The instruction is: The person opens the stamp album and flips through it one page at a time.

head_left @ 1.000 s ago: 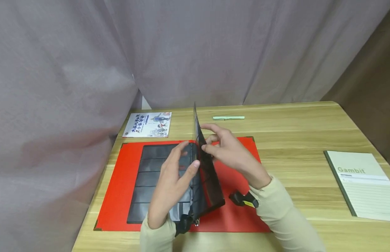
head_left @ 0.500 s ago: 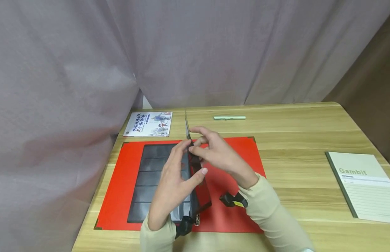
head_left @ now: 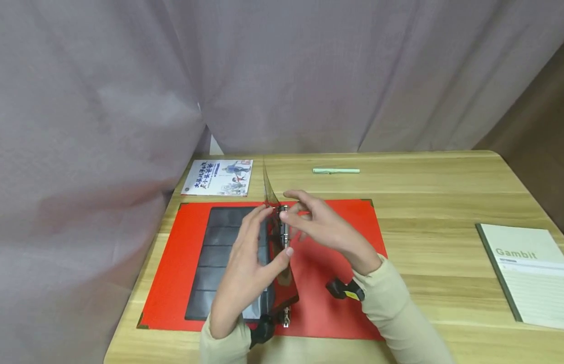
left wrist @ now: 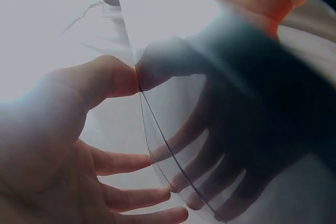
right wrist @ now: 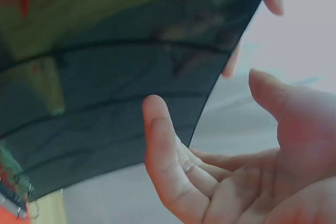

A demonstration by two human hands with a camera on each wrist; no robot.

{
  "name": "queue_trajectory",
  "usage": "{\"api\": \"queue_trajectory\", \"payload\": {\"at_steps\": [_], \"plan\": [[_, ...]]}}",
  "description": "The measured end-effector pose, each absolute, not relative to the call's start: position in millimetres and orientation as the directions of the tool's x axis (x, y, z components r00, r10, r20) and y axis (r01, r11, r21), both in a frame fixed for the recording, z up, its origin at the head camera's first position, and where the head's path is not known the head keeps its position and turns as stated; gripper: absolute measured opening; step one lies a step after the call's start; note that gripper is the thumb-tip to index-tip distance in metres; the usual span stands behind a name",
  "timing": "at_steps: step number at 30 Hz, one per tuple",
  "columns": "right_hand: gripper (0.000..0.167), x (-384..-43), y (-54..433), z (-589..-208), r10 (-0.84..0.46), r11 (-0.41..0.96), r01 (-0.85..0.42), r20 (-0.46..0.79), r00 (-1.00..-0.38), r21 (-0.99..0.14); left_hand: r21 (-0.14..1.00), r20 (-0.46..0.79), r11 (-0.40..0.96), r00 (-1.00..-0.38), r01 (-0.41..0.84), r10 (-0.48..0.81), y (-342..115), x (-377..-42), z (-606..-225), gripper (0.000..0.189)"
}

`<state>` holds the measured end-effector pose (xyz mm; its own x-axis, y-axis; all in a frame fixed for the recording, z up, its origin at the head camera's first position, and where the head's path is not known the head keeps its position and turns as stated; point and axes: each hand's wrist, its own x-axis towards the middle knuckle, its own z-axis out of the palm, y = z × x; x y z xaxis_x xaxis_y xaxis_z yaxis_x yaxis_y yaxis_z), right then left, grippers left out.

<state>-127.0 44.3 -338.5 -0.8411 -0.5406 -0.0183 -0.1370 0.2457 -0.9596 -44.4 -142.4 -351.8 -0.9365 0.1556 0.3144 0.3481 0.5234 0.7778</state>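
A red ring binder [head_left: 336, 313] lies spread on the table, with dark pocket pages [head_left: 213, 268] flat on its left half. One see-through dark page [head_left: 284, 290] stands up from the metal rings [head_left: 286, 317], leaning left. My left hand [head_left: 245, 268] is at the left of this page, thumb and fingers spread, tips right at its edge in the left wrist view. Across the page is my right hand [head_left: 332, 230], fingers loosely bent; in the right wrist view its forefinger [right wrist: 160, 150] overlaps the page [right wrist: 94, 98] and its thumb stands apart.
Behind the binder lie a picture booklet [head_left: 218, 177] on the left and a light green pen [head_left: 336, 171]. A Gambit notebook [head_left: 527, 273] is at the right of the wooden table [head_left: 427, 202]. Grey curtains [head_left: 286, 76] hang along the back and left.
The standing page has swung from leaning right to leaning left, baring the rings. My right hand followed it left, then came slightly back right; the left hand stays close beside it.
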Motion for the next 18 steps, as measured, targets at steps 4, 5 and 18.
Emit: {"api": "queue_trajectory", "payload": {"at_steps": [4,5,18], "plan": [[0.059,-130.5,54.7,-349.9,-0.539,0.265,-0.153,-0.015,-0.842,-0.952,0.791,0.323,0.509,-0.939,0.338,0.122,-147.3,-43.2,-355.0,0.075],[0.058,-131.3,57.5,-352.9,-0.541,0.276,-0.162,-0.013,-0.841,-0.947,0.795,0.329,0.504,-0.938,0.339,0.112,-148.5,-42.5,-355.7,0.075],[0.059,-142.9,99.6,-394.6,-0.458,0.609,-0.264,-0.061,-0.887,-0.748,0.744,0.438,0.551,-0.899,0.379,0.026,-159.5,-33.9,-361.1,0.038]]}}
